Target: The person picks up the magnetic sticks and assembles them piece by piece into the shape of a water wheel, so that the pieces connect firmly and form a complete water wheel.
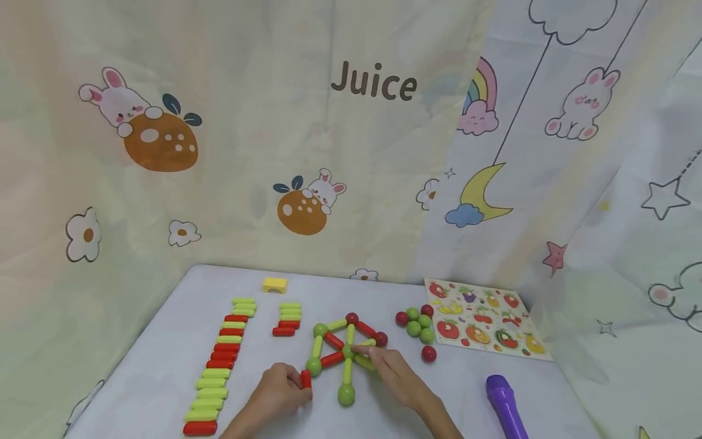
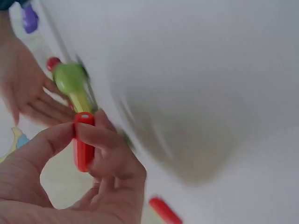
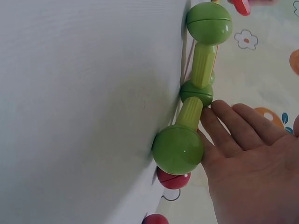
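My left hand (image 1: 280,387) pinches a short red rod (image 2: 84,142) between thumb and fingers, upright near the front left of a construction of balls and rods. That construction lies flat, with a green hub ball (image 1: 348,352) at its middle and green and red rods spreading from it to green and red balls. My right hand (image 1: 392,375) lies over its right side, fingers straight, fingertips right at the hub. In the right wrist view its fingers (image 3: 240,126) rest alongside a green ball (image 3: 178,149), hiding part of the far side.
A long column of red and green rods (image 1: 214,383) lies at the left, with a shorter stack (image 1: 290,308) beside it. Loose balls (image 1: 414,328) and a fruit board (image 1: 482,317) sit at the right. A purple microphone (image 1: 503,402) lies front right; a yellow block (image 1: 274,285) stands at the back.
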`<state>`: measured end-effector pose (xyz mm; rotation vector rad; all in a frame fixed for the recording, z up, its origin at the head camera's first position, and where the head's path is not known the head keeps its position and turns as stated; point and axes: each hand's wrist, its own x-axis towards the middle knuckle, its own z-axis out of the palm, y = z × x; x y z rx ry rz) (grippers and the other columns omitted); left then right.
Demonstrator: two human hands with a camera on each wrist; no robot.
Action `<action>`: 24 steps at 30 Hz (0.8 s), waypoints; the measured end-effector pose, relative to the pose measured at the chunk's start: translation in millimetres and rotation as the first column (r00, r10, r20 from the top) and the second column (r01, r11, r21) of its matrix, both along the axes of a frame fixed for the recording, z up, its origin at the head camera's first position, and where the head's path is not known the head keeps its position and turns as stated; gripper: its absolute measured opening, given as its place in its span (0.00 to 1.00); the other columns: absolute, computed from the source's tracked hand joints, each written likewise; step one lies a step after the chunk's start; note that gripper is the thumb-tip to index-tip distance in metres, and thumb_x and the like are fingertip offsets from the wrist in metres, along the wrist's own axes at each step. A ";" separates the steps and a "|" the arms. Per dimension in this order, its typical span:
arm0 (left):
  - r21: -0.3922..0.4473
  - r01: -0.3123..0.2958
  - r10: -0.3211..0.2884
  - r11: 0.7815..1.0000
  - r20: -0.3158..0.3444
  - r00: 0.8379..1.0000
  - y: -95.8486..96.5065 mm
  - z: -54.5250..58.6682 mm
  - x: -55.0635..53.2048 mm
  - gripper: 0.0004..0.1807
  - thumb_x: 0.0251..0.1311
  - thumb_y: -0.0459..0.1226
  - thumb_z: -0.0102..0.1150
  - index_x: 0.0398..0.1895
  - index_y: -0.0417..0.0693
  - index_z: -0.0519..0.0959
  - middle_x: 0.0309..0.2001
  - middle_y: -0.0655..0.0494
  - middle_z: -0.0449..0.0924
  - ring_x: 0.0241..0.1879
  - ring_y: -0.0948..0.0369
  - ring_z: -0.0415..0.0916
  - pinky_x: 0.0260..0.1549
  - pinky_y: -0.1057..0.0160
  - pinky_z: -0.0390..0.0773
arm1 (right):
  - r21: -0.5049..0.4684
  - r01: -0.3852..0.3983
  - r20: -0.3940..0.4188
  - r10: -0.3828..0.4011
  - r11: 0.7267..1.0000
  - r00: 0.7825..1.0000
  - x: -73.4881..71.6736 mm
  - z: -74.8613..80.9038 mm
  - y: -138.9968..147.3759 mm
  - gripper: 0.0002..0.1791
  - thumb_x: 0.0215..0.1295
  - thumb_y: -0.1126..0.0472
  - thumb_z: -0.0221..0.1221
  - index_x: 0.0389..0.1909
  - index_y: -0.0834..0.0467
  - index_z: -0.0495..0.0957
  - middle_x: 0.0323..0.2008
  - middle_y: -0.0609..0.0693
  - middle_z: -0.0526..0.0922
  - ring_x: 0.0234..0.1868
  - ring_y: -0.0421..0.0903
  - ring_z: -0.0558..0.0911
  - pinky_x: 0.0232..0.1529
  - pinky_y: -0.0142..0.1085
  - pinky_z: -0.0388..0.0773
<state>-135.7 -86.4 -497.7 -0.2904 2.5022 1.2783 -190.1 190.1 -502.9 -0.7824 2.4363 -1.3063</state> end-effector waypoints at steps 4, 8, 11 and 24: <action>0.223 0.020 -0.030 0.975 0.042 0.999 18.9 -10.3 3.6 0.13 0.67 0.41 0.72 0.26 0.46 0.85 0.21 0.58 0.85 0.19 0.66 0.71 0.22 0.70 0.69 | -0.007 0.013 -0.016 -0.013 1.000 1.000 0.4 -1.2 3.7 0.29 0.92 0.50 0.34 0.75 0.59 0.75 0.74 0.50 0.78 0.78 0.57 0.72 0.77 0.42 0.68; 0.324 -0.046 0.027 0.945 0.063 0.998 30.3 -18.0 2.9 0.13 0.71 0.40 0.68 0.27 0.44 0.85 0.24 0.56 0.89 0.18 0.70 0.74 0.20 0.72 0.69 | -0.013 0.008 0.006 -0.008 1.000 1.000 1.2 -1.5 1.1 0.30 0.92 0.49 0.34 0.75 0.58 0.75 0.75 0.49 0.77 0.78 0.55 0.71 0.77 0.42 0.67; 0.373 -0.105 0.074 0.922 0.097 0.992 34.5 -22.6 0.9 0.13 0.73 0.40 0.66 0.30 0.41 0.84 0.28 0.53 0.91 0.19 0.70 0.78 0.21 0.72 0.71 | -0.009 0.010 0.015 -0.010 1.000 1.000 1.4 -2.0 -0.8 0.30 0.91 0.47 0.34 0.76 0.58 0.75 0.75 0.48 0.77 0.78 0.54 0.71 0.78 0.45 0.66; 0.420 -0.152 0.101 0.895 0.140 0.985 37.2 -30.8 -6.6 0.17 0.74 0.41 0.64 0.30 0.38 0.88 0.25 0.54 0.89 0.17 0.69 0.76 0.18 0.72 0.70 | -0.008 0.007 0.018 -0.007 1.000 1.000 0.4 -4.0 1.0 0.31 0.92 0.48 0.32 0.76 0.59 0.74 0.75 0.49 0.76 0.79 0.55 0.70 0.77 0.44 0.67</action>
